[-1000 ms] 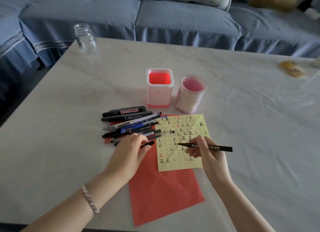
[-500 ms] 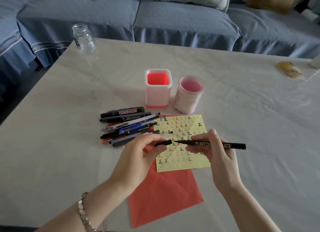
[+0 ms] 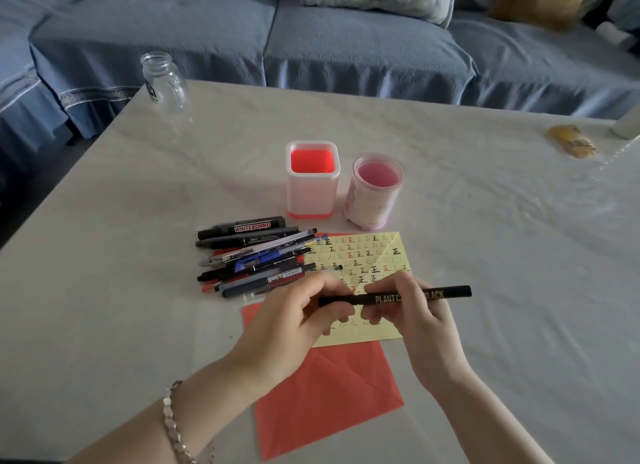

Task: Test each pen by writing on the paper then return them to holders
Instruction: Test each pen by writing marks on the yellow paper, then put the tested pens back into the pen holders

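Both hands hold one black pen (image 3: pixel 446 293) level above the yellow paper (image 3: pixel 388 252), which is covered in small written marks. My right hand (image 3: pixel 415 314) grips the pen's barrel. My left hand (image 3: pixel 298 321) pinches the cap end of the same pen, the cap now on the tip. A pile of several pens and markers (image 3: pixel 252 255) lies left of the paper. Behind the paper stand two holders with no pens in them: a square pink one (image 3: pixel 311 200) and a round pink one (image 3: pixel 372 203).
A red sheet (image 3: pixel 329 394) lies under the yellow paper, toward me. A glass jar (image 3: pixel 164 82) stands at the table's far left corner. A yellowish wrapper (image 3: pixel 571 144) lies far right. A blue sofa (image 3: pixel 346 40) runs behind the table.
My left hand lifted a cap from beside the pile and brought it onto the pen's tip. My right hand raised the pen off the paper.
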Demonstrator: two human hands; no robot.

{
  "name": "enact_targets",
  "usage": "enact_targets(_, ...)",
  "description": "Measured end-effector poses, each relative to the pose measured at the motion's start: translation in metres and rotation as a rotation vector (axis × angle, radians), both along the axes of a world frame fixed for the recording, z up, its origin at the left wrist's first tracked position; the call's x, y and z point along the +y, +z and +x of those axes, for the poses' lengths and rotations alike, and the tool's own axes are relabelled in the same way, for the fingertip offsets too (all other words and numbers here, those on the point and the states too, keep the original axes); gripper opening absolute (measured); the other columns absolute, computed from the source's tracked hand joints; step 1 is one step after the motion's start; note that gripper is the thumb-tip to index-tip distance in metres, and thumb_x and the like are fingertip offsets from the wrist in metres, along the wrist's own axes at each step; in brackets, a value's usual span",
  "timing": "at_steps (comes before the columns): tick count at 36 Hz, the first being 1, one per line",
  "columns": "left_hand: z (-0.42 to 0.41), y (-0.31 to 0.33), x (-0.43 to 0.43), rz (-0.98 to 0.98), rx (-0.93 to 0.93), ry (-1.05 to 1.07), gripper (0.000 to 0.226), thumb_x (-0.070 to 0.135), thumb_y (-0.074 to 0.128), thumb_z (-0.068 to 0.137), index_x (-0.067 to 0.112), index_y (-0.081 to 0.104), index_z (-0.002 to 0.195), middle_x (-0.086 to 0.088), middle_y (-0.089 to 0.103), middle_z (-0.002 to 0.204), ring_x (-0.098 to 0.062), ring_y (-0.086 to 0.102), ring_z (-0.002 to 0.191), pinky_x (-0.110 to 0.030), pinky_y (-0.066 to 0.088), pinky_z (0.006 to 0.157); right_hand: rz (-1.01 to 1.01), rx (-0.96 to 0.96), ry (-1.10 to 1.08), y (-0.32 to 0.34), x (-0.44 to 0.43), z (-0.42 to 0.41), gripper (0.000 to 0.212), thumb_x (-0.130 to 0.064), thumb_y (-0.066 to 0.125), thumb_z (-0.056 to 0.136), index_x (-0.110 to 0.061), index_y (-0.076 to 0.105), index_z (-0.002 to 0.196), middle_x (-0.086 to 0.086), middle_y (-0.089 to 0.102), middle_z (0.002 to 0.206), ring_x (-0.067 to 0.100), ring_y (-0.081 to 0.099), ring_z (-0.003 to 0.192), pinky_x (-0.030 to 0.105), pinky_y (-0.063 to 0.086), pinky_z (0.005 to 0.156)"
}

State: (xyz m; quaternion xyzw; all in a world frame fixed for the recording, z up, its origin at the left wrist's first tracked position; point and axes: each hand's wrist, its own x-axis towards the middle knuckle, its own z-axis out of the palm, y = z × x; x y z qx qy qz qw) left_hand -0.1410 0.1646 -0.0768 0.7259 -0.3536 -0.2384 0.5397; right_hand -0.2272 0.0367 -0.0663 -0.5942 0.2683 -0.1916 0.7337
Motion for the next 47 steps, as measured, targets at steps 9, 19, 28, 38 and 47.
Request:
enact_targets(9, -0.006, 0.01, -0.004, 0.002, 0.329, -0.052, 0.015, 0.009, 0.055, 0.09, 0.006, 0.064, 0.079, 0.006, 0.055, 0.055, -0.009, 0.042, 0.045, -0.018, 0.037, 0.048, -0.177, -0.017, 0.068, -0.005, -0.008, -0.001, 0.037, -0.017, 0.038, 0.077, -0.017, 0.061, 0.048, 0.006, 0.055, 0.044, 0.009, 0.05, 0.045, 0.013, 0.039, 0.048)
enact_targets(19, 0.015, -0.014, -0.006, 0.317, 0.113, 0.021, 0.017, 0.023, 0.054, 0.093, 0.02, 0.062, 0.078, 0.008, 0.06, 0.063, -0.005, 0.05, 0.051, -0.021, 0.04, 0.052, -0.198, 0.487, 0.232, -0.018, -0.025, 0.0, 0.021, -0.026, 0.051, 0.092, -0.012, 0.059, 0.105, -0.005, 0.058, 0.056, 0.005, 0.047, 0.047, 0.015, 0.041, 0.051)
enact_targets(28, 0.029, -0.01, -0.003, 0.182, -0.529, 0.018, 0.019, 0.032, 0.057, 0.089, 0.017, 0.068, 0.096, 0.009, 0.066, 0.086, -0.005, 0.059, 0.076, -0.019, 0.043, 0.065, -1.041, 0.494, 0.284, -0.021, -0.012, 0.007, 0.044, -0.032, 0.063, 0.085, -0.034, 0.049, 0.127, -0.012, 0.036, 0.103, 0.008, 0.049, 0.07, 0.022, 0.045, 0.07)
enact_targets(38, 0.061, -0.022, 0.014, 0.204, -0.808, 0.186, 0.035, 0.027, 0.068, 0.081, 0.021, 0.052, 0.112, 0.006, 0.066, 0.091, -0.009, 0.063, 0.082, -0.022, 0.049, 0.071, -1.103, 0.043, 0.021, 0.014, -0.048, 0.06, 0.008, -0.008, 0.06, 0.087, -0.008, 0.067, 0.09, -0.004, 0.054, 0.092, 0.011, 0.057, 0.072, 0.022, 0.048, 0.073)
enact_targets(47, 0.1, -0.05, 0.018, 0.68, -0.965, 0.199, 0.041, 0.024, 0.092, 0.04, 0.014, 0.065, 0.07, 0.0, 0.058, 0.064, -0.022, 0.057, 0.054, -0.035, 0.048, 0.051, -1.054, 0.503, -0.029, 0.012, -0.109, 0.118, 0.018, -0.015, 0.051, 0.089, -0.003, 0.062, 0.097, 0.014, 0.064, 0.097, 0.025, 0.056, 0.081, 0.028, 0.04, 0.066)
